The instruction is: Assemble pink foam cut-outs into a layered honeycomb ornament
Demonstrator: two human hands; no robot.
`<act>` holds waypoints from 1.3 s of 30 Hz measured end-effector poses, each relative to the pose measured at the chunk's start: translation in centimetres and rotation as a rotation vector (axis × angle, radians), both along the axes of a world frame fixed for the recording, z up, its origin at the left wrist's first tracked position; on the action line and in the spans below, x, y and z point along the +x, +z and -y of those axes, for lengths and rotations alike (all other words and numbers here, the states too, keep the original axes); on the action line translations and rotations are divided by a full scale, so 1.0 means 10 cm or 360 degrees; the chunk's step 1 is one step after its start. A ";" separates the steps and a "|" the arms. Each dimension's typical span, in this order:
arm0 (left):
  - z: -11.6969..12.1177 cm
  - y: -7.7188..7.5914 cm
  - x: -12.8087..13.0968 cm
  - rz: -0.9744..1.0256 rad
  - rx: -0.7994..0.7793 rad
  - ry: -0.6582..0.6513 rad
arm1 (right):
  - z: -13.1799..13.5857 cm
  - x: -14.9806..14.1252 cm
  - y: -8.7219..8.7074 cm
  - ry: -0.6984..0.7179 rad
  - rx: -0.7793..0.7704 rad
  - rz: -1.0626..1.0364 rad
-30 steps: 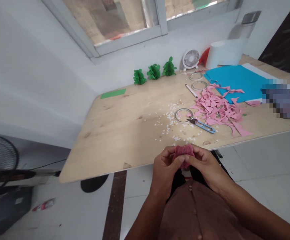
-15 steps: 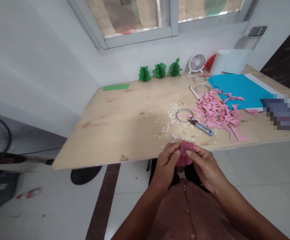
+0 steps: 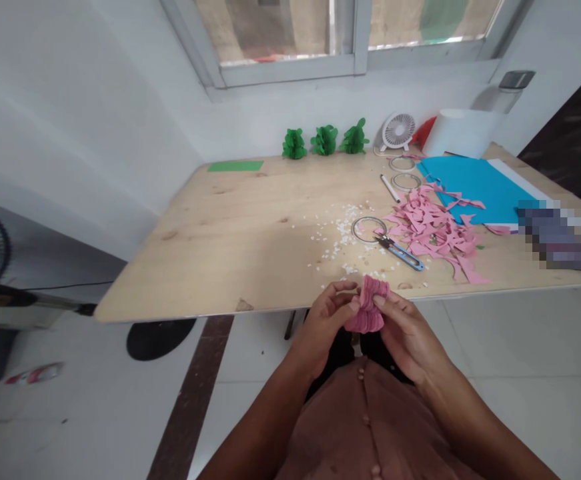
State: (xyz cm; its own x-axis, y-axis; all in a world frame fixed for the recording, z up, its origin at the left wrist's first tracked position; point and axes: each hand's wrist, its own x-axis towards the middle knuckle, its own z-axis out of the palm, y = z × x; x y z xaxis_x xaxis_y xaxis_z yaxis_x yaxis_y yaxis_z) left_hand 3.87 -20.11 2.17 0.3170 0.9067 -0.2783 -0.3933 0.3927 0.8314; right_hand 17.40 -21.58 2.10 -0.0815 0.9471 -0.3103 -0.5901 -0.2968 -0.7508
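A thick stack of pink paper pieces with wavy edges is held just off the table's front edge, above my lap. My left hand pinches its left side with thumb and fingertips, the index finger lifted a little. On the other side my right hand grips it, thumb on the front and the other fingers behind. Beyond the hands lie blue-handled thread snips, their tip by a thin tape roll. Pink paper scraps are heaped to the right of these, and small white bits are scattered to the left.
Along the wall stand three green paper cutouts and a small white fan. Blue sheets, a marker and two more tape rolls lie at the right. A green strip is at the back left of the wooden table.
The pink stack has tilted and its lower part has fanned out toward the left. My left fingers have loosened and lifted slightly. The camera view has shifted a little.
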 end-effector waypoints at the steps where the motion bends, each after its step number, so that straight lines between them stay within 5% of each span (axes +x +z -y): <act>1: 0.00 0.01 0.01 0.0000 -0.0003 -0.0022 | 0.01 0.00 0.00 0.0008 -0.0003 -0.0002; 30: 0.17 0.06 -0.02 0.0083 -0.0022 -0.0089 | 0.16 0.03 0.05 0.0136 -0.0030 -0.0214; 39: 0.15 0.01 -0.06 0.0105 -0.0040 -0.0102 | 0.14 0.02 -0.05 0.0192 -0.0071 -0.0313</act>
